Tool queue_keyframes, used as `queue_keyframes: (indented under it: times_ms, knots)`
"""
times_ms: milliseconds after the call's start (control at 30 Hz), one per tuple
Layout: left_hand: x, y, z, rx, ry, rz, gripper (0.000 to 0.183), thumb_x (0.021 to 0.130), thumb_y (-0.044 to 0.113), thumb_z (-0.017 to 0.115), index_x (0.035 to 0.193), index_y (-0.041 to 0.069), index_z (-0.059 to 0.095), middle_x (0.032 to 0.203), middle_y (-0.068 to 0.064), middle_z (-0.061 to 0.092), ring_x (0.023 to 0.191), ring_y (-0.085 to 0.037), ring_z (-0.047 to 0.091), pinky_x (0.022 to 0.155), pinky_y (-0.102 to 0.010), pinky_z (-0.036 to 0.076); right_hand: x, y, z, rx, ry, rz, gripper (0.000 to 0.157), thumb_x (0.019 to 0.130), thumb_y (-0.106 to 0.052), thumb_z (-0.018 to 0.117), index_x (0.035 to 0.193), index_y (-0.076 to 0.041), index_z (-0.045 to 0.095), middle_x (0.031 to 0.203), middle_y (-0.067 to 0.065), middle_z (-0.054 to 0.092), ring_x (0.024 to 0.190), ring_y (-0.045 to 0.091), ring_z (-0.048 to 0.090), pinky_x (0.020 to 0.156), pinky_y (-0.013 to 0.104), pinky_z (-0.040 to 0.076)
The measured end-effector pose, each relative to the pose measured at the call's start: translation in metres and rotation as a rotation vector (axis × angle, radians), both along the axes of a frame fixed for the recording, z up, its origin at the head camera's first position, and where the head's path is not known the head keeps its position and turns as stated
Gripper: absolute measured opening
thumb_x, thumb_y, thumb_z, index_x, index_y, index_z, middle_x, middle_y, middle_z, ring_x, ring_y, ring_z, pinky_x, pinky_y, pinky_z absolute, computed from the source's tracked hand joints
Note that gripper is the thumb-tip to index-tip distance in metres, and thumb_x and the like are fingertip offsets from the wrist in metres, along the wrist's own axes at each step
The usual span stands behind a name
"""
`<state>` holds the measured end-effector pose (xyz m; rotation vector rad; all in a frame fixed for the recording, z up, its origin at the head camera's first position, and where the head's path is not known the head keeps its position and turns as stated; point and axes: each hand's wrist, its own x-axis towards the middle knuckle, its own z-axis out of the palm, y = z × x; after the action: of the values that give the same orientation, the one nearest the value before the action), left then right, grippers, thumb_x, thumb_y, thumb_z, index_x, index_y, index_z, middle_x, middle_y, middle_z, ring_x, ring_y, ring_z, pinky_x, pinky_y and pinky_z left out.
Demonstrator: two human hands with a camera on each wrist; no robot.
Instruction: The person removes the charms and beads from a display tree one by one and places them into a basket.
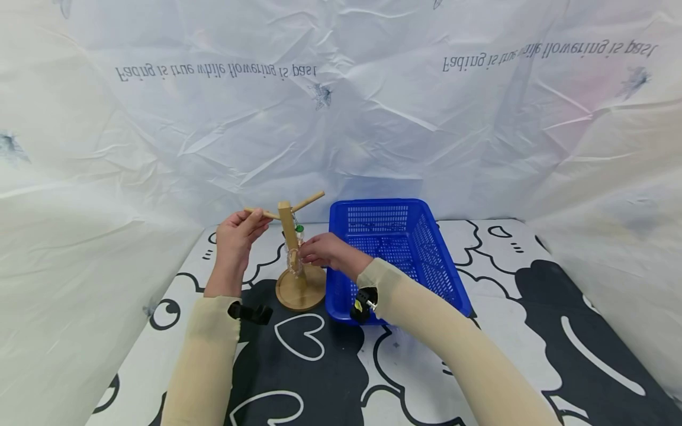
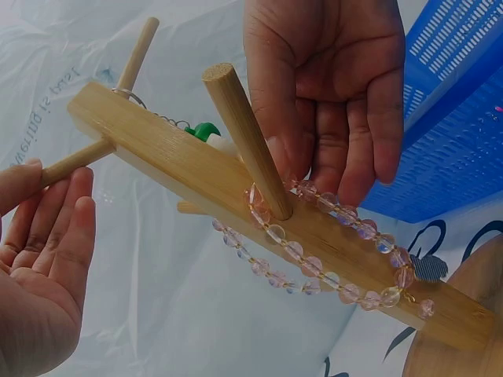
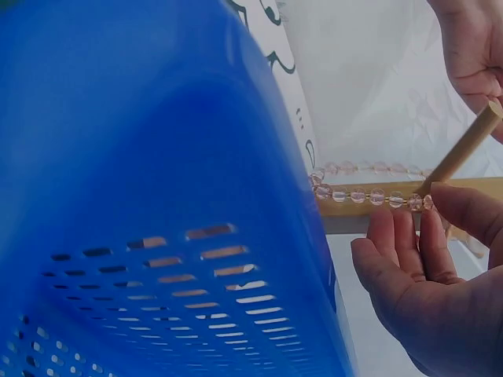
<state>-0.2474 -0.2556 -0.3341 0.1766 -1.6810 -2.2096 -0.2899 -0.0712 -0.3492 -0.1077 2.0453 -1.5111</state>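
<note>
A wooden peg stand with a round base stands on the table, left of the blue basket. My left hand pinches one of its upper pegs between thumb and fingers. A bracelet of clear pink beads loops around a lower peg and lies along the post. In the right wrist view, my right hand pinches the bead strand near that peg with thumb and fingertip. From another upper peg hangs a key ring with a chain and a green-and-white charm.
Close to the right of the stand is a blue plastic basket with slotted walls; my right forearm passes over its front. A black-and-white patterned cloth covers the table. Wrinkled white sheeting hangs behind and at both sides.
</note>
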Motion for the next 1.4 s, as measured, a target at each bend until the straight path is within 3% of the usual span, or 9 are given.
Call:
queue_keyframes:
  times_ms: [500,800,1267,1400]
  knots:
    - [-0.0015,0.0018,-0.0014,-0.007,0.003,0.002,0.018,0.100,0.013,0.067,0.084,0.020,0.071,0.080,0.012,0.077,0.079,-0.001,0.076,0.079,-0.015,0.062,0.0019,0.0035,-0.0023,0.005,0.013,0.009,0.030,0.097,-0.012,0.068,0.125,-0.001,0.068,0.129,0.018,0.070,0.117,0.028,0.069,0.106,0.039,0.058]
    - [-0.0011,0.0020,-0.0021,-0.005,0.025,0.008,0.019,0.099,0.012,0.068,0.082,0.019,0.071,0.079,0.011,0.077,0.077,-0.002,0.076,0.078,-0.015,0.062,0.0024,0.0063,-0.0029,-0.011,0.015,0.024,0.029,0.098,-0.012,0.067,0.126,-0.002,0.069,0.123,0.018,0.073,0.099,0.020,0.071,0.096,0.034,0.062]
    - [-0.0024,0.0016,-0.0016,-0.014,0.031,0.020,0.011,0.098,0.014,0.070,0.088,0.015,0.072,0.080,0.011,0.077,0.079,-0.002,0.076,0.080,-0.015,0.062,0.0008,0.0071,-0.0038,-0.034,-0.004,0.015,0.033,0.097,-0.014,0.071,0.127,-0.001,0.069,0.123,0.019,0.074,0.118,0.031,0.071,0.097,0.034,0.062]
    - [-0.0021,0.0012,-0.0016,-0.020,0.027,0.026,0.011,0.098,0.014,0.070,0.088,0.016,0.071,0.080,0.012,0.077,0.079,-0.001,0.076,0.080,-0.015,0.062,0.0026,0.0085,-0.0033,-0.042,-0.001,0.010,0.031,0.096,-0.014,0.072,0.124,-0.001,0.071,0.120,0.018,0.075,0.102,0.024,0.074,0.094,0.034,0.063]
